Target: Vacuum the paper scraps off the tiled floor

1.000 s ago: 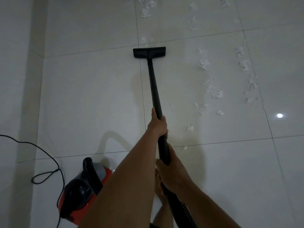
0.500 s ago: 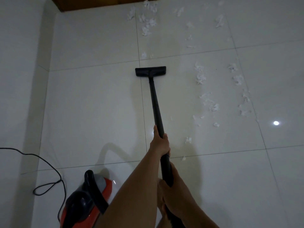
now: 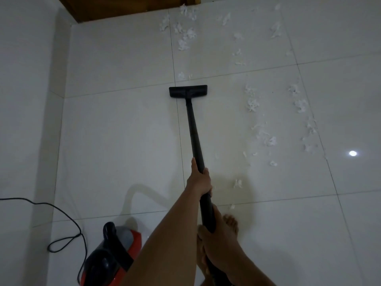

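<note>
View tipped up, nozzle (image 3: 188, 91) stayed put; left hand (image 3: 200, 180) and right hand (image 3: 220, 242) clench wand (image 3: 193, 129); paper scraps (image 3: 252, 103), seemingly most, remain 12–3 o'clock.

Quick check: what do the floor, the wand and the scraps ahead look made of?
The floor: likely glazed ceramic or porcelain tile, glossy; it mirrors a light and shows grout lines. The wand: matte black tube, plastic or painted metal, unclear which. The scraps: thin white torn paper or tissue, crumpled.
</note>
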